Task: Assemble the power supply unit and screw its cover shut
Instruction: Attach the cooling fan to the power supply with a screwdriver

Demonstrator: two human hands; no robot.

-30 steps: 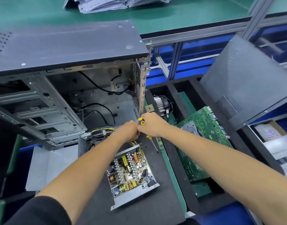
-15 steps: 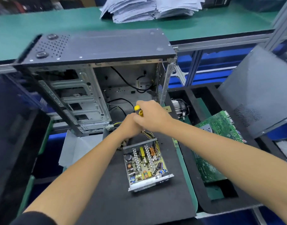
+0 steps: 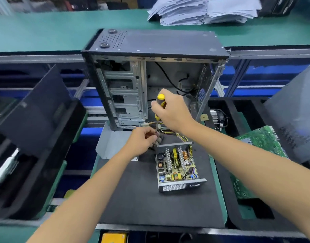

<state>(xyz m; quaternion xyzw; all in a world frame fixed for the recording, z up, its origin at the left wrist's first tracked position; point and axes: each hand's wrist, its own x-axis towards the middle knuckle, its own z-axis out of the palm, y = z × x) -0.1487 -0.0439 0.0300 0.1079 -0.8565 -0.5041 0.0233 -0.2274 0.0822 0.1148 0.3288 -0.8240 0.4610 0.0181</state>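
The open power supply unit (image 3: 177,165) lies on the black mat (image 3: 150,204), its circuit board and heat sinks exposed, yellow wires running from its far end. My right hand (image 3: 173,113) grips a yellow and black screwdriver (image 3: 160,102), held upright with the shaft pointing down. My left hand (image 3: 142,142) sits just below, its curled fingers pinching something small and grey at the screwdriver's tip, by the unit's far left corner. A grey metal cover plate (image 3: 112,144) lies flat to the left, partly under my left hand.
An open computer case (image 3: 156,76) stands behind the mat. To the right, black foam trays hold a green motherboard (image 3: 261,142) and a cooler fan (image 3: 217,116). A dark side panel (image 3: 294,113) leans at right, another panel (image 3: 36,111) at left. Paper stacks (image 3: 203,9) lie on the far green bench.
My right hand lifted the screwdriver upright above my left hand, and the two hands separated. The view pulled back, showing the whole case.
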